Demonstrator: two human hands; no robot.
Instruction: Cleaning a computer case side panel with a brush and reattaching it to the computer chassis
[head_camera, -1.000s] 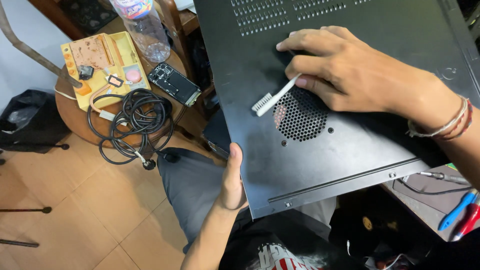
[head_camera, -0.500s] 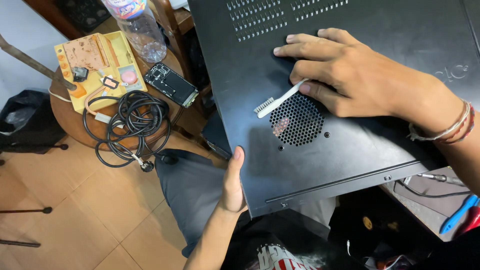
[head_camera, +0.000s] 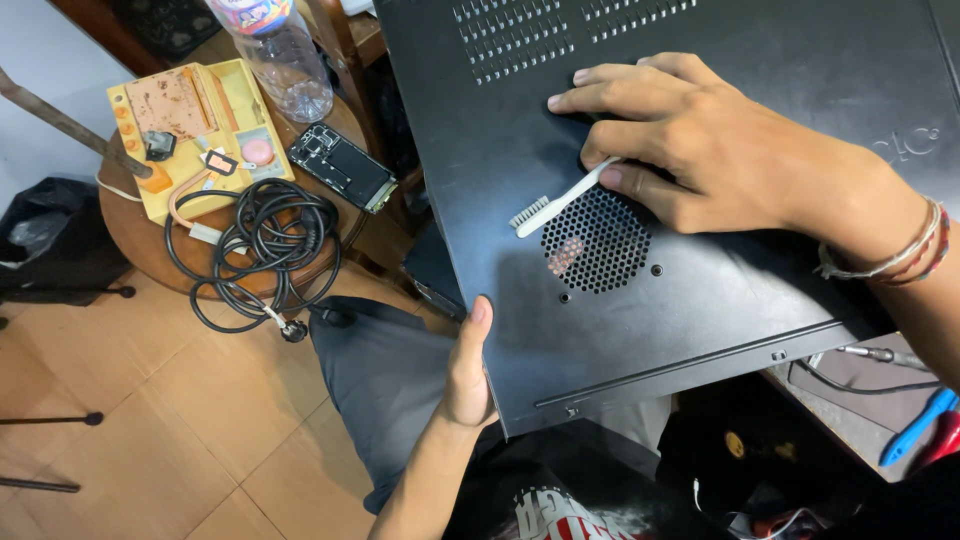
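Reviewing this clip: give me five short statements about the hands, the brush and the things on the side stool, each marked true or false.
1. The right hand holds a white toothbrush against the black metal panel. True.
2. The brush head lies beside the round perforated vent. True.
3. The left hand holds the coiled black cable. False: it grips the panel's lower left edge; the cable lies on the round wooden stool.
4. A yellow tray sits on the stool. True.
5. The clear plastic bottle lies on the floor. False: it stands by the tray.
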